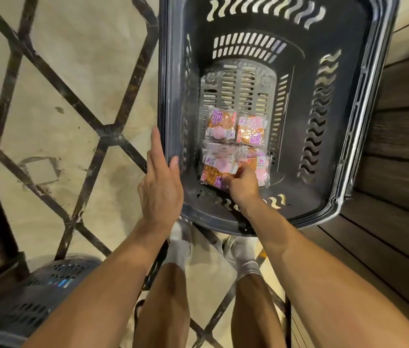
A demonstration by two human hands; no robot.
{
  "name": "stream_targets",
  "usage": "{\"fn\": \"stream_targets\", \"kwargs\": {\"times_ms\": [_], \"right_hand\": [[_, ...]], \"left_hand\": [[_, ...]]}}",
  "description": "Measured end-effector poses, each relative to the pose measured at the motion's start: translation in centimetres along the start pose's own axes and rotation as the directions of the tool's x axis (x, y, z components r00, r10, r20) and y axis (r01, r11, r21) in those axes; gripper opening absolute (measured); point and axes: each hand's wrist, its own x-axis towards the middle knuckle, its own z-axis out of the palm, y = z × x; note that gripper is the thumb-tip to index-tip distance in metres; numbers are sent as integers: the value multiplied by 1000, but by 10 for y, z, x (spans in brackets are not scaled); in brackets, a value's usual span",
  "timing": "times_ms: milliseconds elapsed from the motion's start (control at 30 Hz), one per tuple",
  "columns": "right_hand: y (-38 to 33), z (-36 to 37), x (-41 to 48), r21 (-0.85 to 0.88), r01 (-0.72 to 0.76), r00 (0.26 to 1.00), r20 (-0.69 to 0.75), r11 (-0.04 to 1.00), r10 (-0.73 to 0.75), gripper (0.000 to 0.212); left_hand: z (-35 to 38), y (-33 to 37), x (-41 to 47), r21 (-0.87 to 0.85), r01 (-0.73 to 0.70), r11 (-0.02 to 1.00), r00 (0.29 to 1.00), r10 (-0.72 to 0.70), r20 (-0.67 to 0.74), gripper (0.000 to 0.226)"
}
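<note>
**Right hand (242, 183) pinches a clear-wrapped cake packet (214, 172) in a dark grey slotted plastic basket (344, 26)**

The basket stands on the floor in front of the person's feet. The right hand reaches down inside it, with its fingers curled close together on the cake packet. This is an orange-brown cake in clear film with a pink and purple label, and it lies flat on the basket's bottom at the near left. The fingertips close on the packet's right-hand edge, so most of the wrapper shows to the left of the knuckles. How the thumb lies cannot be told.

Three more packets of the same kind lie on the bottom. One (261, 167) is just beside the held one on the right, and its near edge is hidden by the hand. The other two (221, 125) (252, 130) lie side by side farther off.

The left hand (160, 187) is at the basket's left wall. Its fingers (157, 144) are straight and pressed together, pointing away from the person, and the thumb tip touches the rim.

The cream floor tiles (85, 46) have dark lines between them. A second dark perforated basket (42, 285) sits at the lower left. Brown wooden slats (404, 134) run along the right.
</note>
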Motion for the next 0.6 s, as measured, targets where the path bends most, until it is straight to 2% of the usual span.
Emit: {"fn": "stream_targets", "kwargs": {"times_ms": [233, 333, 500, 600], "right_hand": [[2, 12, -1, -311, 107, 979, -134, 944, -155, 47], [2, 14, 2, -396, 95, 973, -155, 913, -168, 53], [-8, 5, -6, -436, 40, 983, -143, 899, -113, 48], [-17, -8, -20, -450, 34, 988, -121, 893, -98, 39]], "left_hand": [[3, -1, 0, -3, 1, 1000, 999, -1, -40, 64], [3, 0, -1, 3, 1, 1000, 999, -1, -39, 64], [0, 1, -1, 13, 6, 1000, 1000, -5, -25, 67], [-7, 6, -4, 77, 6, 997, 1000, -7, 10, 69]]}}
